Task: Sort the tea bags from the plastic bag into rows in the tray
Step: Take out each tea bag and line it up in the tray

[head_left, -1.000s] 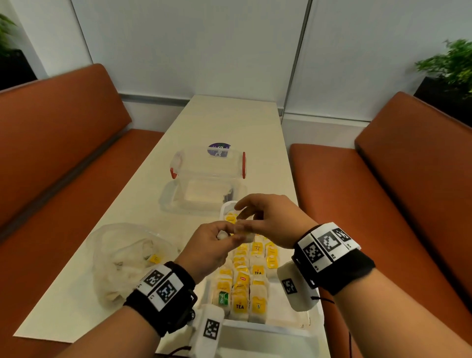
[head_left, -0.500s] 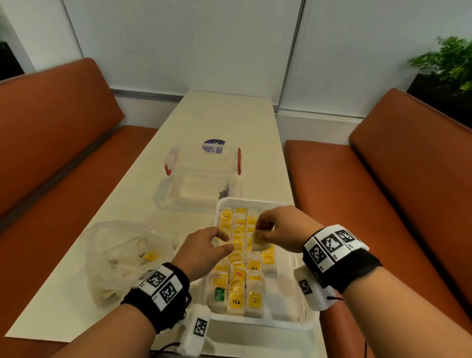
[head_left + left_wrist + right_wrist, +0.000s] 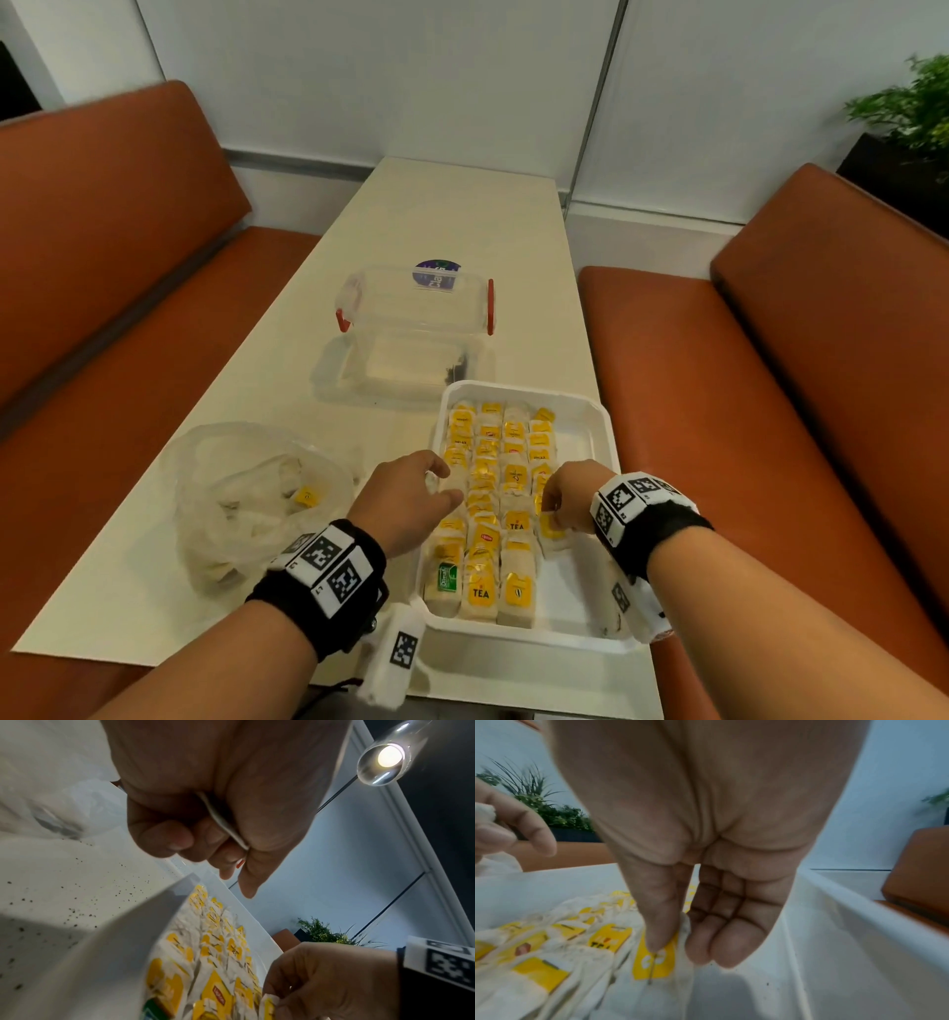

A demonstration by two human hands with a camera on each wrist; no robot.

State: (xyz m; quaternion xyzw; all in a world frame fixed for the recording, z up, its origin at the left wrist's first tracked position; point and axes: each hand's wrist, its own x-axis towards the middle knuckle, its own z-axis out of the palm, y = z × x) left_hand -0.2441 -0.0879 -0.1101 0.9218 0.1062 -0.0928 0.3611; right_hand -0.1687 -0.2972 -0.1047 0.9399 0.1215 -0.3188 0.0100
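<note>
Right hand (image 3: 567, 496) pinches tea bag (image 3: 654, 959): light, limp, tearable; I grip tag edge. Left hand (image 3: 405, 498) holds another bag (image 3: 223, 819).

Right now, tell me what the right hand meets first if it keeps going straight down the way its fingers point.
Probably the white tray floor: the right hand pinches a yellow-tagged tea bag low over it, though the gap is unclear.
</note>
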